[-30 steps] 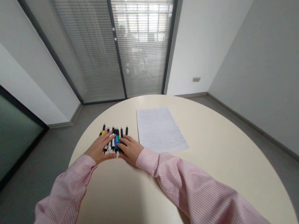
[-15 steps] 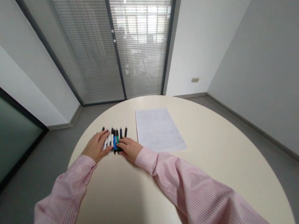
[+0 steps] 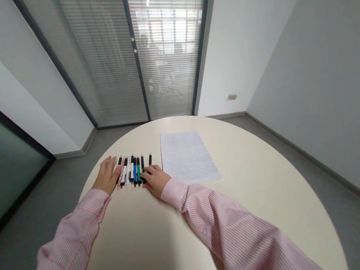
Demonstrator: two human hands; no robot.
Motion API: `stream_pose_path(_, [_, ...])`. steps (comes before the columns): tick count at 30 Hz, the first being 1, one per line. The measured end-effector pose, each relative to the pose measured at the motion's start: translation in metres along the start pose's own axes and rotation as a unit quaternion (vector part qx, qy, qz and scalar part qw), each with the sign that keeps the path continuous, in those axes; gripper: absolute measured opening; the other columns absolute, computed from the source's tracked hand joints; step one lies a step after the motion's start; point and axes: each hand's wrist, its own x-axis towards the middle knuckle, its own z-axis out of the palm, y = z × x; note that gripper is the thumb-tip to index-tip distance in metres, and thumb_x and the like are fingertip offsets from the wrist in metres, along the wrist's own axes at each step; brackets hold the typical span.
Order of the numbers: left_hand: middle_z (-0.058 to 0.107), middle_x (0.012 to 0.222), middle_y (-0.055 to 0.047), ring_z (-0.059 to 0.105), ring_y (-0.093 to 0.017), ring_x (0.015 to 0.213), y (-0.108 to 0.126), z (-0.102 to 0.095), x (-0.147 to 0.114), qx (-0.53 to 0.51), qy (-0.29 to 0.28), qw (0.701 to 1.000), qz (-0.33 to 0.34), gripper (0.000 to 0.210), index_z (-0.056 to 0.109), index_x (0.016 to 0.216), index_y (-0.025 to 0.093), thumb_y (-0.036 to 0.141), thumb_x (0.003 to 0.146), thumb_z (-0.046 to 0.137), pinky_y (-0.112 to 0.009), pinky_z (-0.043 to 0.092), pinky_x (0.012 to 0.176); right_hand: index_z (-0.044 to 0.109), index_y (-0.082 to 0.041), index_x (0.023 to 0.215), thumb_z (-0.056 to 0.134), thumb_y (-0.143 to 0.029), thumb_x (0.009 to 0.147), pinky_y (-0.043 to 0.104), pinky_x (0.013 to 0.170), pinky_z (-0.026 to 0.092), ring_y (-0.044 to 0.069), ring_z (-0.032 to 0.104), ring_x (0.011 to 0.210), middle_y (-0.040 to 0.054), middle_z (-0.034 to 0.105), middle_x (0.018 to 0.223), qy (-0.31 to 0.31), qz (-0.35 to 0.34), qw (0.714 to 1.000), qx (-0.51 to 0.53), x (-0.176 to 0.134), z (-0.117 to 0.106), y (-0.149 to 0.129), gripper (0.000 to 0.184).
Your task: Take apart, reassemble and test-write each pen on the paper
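Note:
Several pens lie side by side in a row on the table, pointing away from me. Among them are a blue pen (image 3: pixel 135 174), a green pen (image 3: pixel 138 171), a white pen (image 3: pixel 124 174) and a pinkish pen (image 3: pixel 119 180). At the row's left end my left hand (image 3: pixel 106 177) rests open, fingers stretched forward and thumb side against the outermost pens. My right hand (image 3: pixel 156 180) is at the right end, its fingers curled and closed on a black pen (image 3: pixel 142 163), whose lower part they cover. Another black pen (image 3: pixel 150 159) sticks out just beyond the right fingers.
A lined sheet of paper (image 3: pixel 187 159) with writing lies right of the pens on the round cream table (image 3: pixel 254 187). Behind the table stand a glass partition with blinds (image 3: pixel 114 72) and a white wall with a socket plate (image 3: pixel 232 97).
My left hand has slid left off the pens to the row's left edge, uncovering the white and pinkish ones. The right hand has stayed nearly in place. The view has shifted slightly.

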Motion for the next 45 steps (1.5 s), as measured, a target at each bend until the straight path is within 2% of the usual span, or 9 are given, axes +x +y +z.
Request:
stream_pose_path(5, [0.039,0.133,-0.014,0.034,-0.024,0.127,0.009,-0.003,0.007,-0.095,0.014,0.995,-0.014,0.054,0.040,0.128,0.013,0.048,0.089,0.026,-0.042,0.026,0.107,0.058,-0.011,0.106,0.059,-0.014,0.080,0.036,0.095,0.038,0.023,0.046,0.106,0.0133,0.056,0.112,-0.015,-0.004,1.000,0.018,0.001,-0.002,-0.002,0.027])
stream_pose_path(10, [0.052,0.125,-0.009,0.050,-0.021,0.115,0.008,-0.013,0.007,-0.064,0.071,0.984,-0.149,0.040,0.045,0.124,0.018,0.031,0.089,0.033,-0.040,0.038,0.100,0.058,-0.011,0.108,0.060,-0.016,0.079,0.036,0.094,0.039,0.024,0.043,0.108,0.0139,0.052,0.117,0.003,0.012,1.000,0.019,-0.001,-0.003,-0.004,0.030])
stream_pose_path(18, [0.065,0.102,-0.009,0.063,-0.018,0.087,0.008,-0.019,0.004,-0.026,-0.011,0.980,-0.199,0.039,0.051,0.117,0.012,0.022,0.078,0.051,-0.029,0.050,0.081,0.057,-0.011,0.108,0.060,-0.025,0.080,0.039,0.092,0.042,0.025,0.046,0.105,0.0153,0.053,0.115,0.022,0.002,1.000,0.006,-0.004,-0.009,-0.009,0.031])
stream_pose_path(21, [0.061,0.109,-0.011,0.060,-0.022,0.093,0.020,-0.025,0.007,0.059,0.025,0.989,-0.136,0.035,0.052,0.114,0.011,0.025,0.082,0.047,-0.035,0.048,0.085,0.056,-0.012,0.108,0.050,-0.025,0.086,0.039,0.094,0.041,0.023,0.046,0.109,0.0138,0.055,0.114,0.082,-0.036,0.996,0.029,-0.015,-0.019,-0.011,0.026])
stream_pose_path(25, [0.059,0.114,-0.009,0.053,-0.022,0.108,0.064,-0.033,0.012,0.083,0.060,0.993,0.063,0.032,0.054,0.112,0.013,0.027,0.089,0.038,-0.038,0.041,0.097,0.055,-0.013,0.111,0.041,-0.025,0.090,0.033,0.093,0.043,0.019,0.049,0.110,0.0107,0.060,0.112,0.089,-0.123,0.987,0.057,-0.053,-0.036,-0.009,0.027])
stream_pose_path(29, [0.060,0.116,-0.008,0.054,-0.017,0.108,0.128,-0.021,0.003,0.021,-0.049,0.945,0.322,0.031,0.053,0.116,0.015,0.021,0.090,0.035,-0.033,0.041,0.097,0.052,-0.016,0.119,0.043,-0.028,0.091,0.036,0.094,0.041,0.019,0.049,0.112,0.0082,0.062,0.113,0.051,-0.154,0.987,0.017,-0.108,-0.048,0.005,0.032])
stream_pose_path(32, [0.054,0.125,-0.010,0.048,-0.017,0.116,0.169,0.000,-0.018,-0.032,-0.115,0.890,0.441,0.036,0.047,0.123,0.013,0.022,0.090,0.037,-0.032,0.040,0.099,0.049,-0.017,0.122,0.043,-0.031,0.090,0.038,0.096,0.039,0.021,0.046,0.116,0.0082,0.059,0.119,0.023,-0.144,0.989,0.010,-0.140,-0.056,0.017,0.036])
stream_pose_path(37, [0.038,0.139,-0.013,0.032,-0.025,0.129,0.194,0.026,-0.053,-0.047,-0.226,0.862,0.451,0.060,0.028,0.136,0.010,0.037,0.086,0.045,-0.040,0.032,0.105,0.049,-0.015,0.123,0.045,-0.039,0.088,0.040,0.100,0.034,0.022,0.045,0.115,0.0101,0.059,0.116,-0.018,-0.105,0.994,0.033,-0.160,-0.066,0.026,0.043])
stream_pose_path(45, [0.034,0.142,-0.012,0.025,-0.023,0.133,0.177,0.030,-0.066,-0.104,-0.231,0.877,0.409,0.062,0.019,0.139,0.013,0.027,0.085,0.043,-0.040,0.032,0.107,0.046,-0.023,0.126,0.044,-0.045,0.087,0.040,0.105,0.026,0.019,0.043,0.119,0.0066,0.057,0.120,-0.077,-0.053,0.995,0.026,-0.156,-0.071,0.017,0.045])
